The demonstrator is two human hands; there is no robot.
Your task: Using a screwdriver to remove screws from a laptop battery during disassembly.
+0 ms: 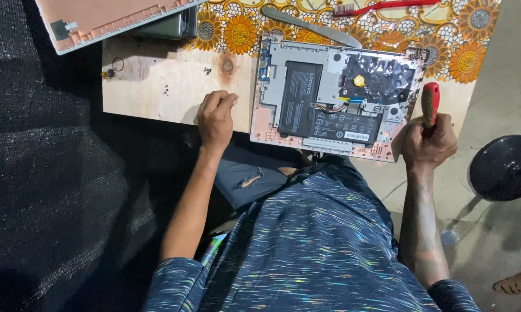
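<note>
Left hand (216, 118), right hand (427, 141) gripping screwdriver (430, 104), opened laptop (330, 95) between

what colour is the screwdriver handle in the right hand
Red with black, seen in the head view: screwdriver handle in the right hand.

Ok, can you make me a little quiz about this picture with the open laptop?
1. True or false: the right hand grips a red-handled screwdriver.
2. What does the left hand rest on: A) wooden board, B) opened laptop, C) black stool?
3. What black rectangular part sits inside the laptop, left of centre?

Key: 1 true. 2 A. 3 the battery.
</note>
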